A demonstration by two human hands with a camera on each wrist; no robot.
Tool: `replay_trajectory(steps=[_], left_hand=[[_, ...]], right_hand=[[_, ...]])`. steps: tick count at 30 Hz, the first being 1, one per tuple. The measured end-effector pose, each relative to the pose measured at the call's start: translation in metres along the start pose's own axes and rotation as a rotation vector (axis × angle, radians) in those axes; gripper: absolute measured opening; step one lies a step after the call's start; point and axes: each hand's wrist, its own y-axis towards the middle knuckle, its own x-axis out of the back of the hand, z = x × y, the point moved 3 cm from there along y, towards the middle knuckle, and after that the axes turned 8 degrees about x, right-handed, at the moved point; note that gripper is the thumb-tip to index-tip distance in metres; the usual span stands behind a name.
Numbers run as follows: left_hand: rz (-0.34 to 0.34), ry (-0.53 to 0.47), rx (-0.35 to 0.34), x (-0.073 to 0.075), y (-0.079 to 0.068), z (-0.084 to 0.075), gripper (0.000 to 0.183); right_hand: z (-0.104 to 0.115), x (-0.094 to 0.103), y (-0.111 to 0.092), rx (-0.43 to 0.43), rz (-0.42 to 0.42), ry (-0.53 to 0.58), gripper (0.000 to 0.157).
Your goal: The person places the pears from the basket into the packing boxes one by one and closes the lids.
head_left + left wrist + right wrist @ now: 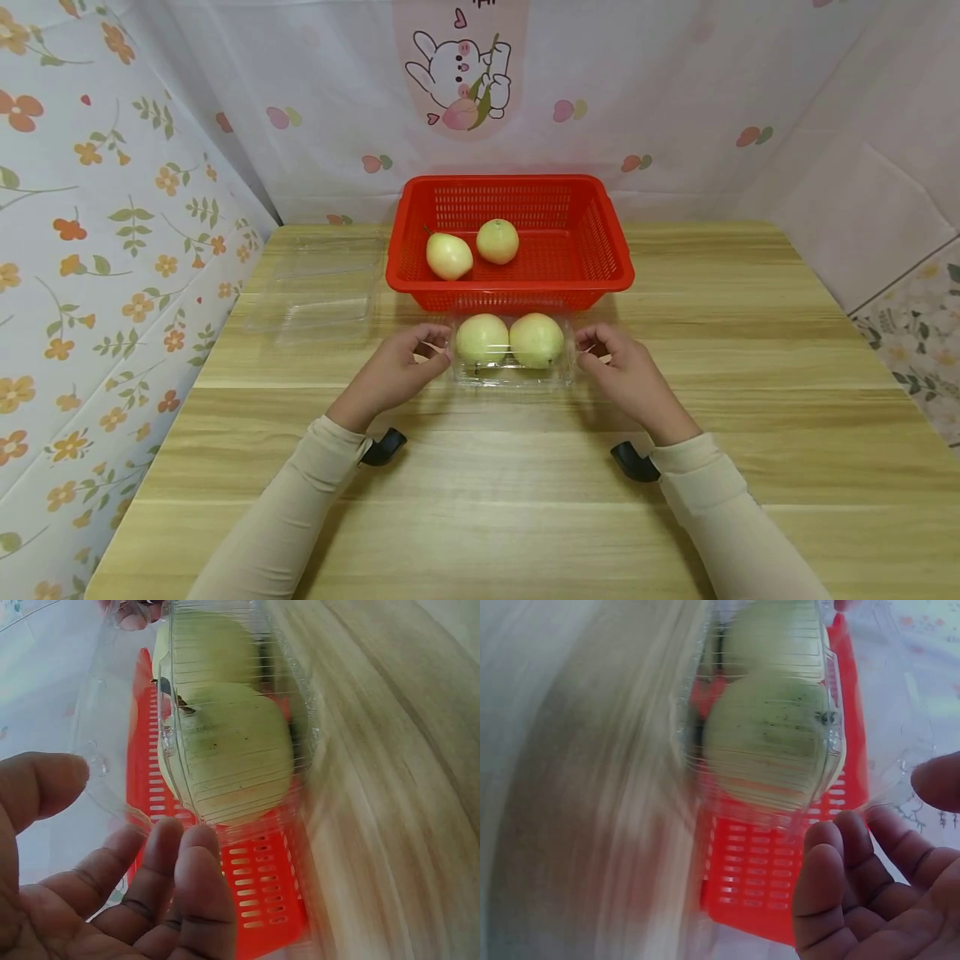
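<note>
A clear plastic clamshell container (pixel 513 377) stands in front of the red basket in the head view. Two pale yellow-green pears, a left one (pixel 482 340) and a right one (pixel 537 340), lie side by side inside it. At the container's left end, my left hand (pixel 397 371) holds the raised lid edge (pixel 96 761) between thumb and fingers. My right hand (pixel 626 371) does the same at the right end, with the lid (pixel 907 761) between its thumb and fingertips. Both wrist views show the pears through the ribbed clear wall.
Behind the container, a red plastic basket (pixel 510 286) holds a pear (pixel 449 256) lying on its side and another round pear (pixel 498 242). Empty clear containers (pixel 322 287) lie to its left on the wooden table (pixel 510 517). Patterned cloth (pixel 315 167) hangs behind and at the sides.
</note>
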Motion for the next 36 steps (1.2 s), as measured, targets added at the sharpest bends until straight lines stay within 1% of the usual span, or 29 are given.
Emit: replay_trajectory(steps=[3,8,13,16,19,24,26,31,36], left_hand=[[0.018,0.005,0.015,-0.001,-0.001,0.002,0.032],[0.044,0.016,0.075,-0.003,-0.001,0.005,0.044],[0.075,0.031,0.145,-0.005,-0.001,0.007,0.056],[0.087,0.045,0.171,-0.006,-0.001,0.007,0.061],[0.102,0.026,0.183,-0.007,0.000,0.007,0.065],[0.130,-0.021,0.202,-0.010,0.002,0.007,0.065],[0.137,-0.039,0.210,-0.012,0.003,0.006,0.064],[0.151,-0.086,0.230,-0.014,0.004,0.006,0.062],[0.165,-0.086,0.258,-0.017,0.006,0.006,0.058]], right_hand=[[-0.002,-0.003,-0.001,-0.004,0.031,-0.009,0.027],[-0.004,-0.007,-0.002,-0.002,0.061,-0.006,0.032],[-0.008,-0.010,-0.003,-0.020,0.059,0.038,0.040],[-0.010,-0.012,-0.002,-0.046,0.069,0.070,0.045],[-0.012,-0.013,-0.002,-0.078,0.090,0.087,0.049],[-0.016,-0.016,-0.003,-0.112,0.114,0.114,0.053],[-0.017,-0.017,-0.003,-0.126,0.122,0.157,0.054],[-0.017,-0.020,-0.003,-0.174,0.130,0.317,0.058],[-0.014,-0.021,-0.002,-0.199,0.120,0.398,0.060]])
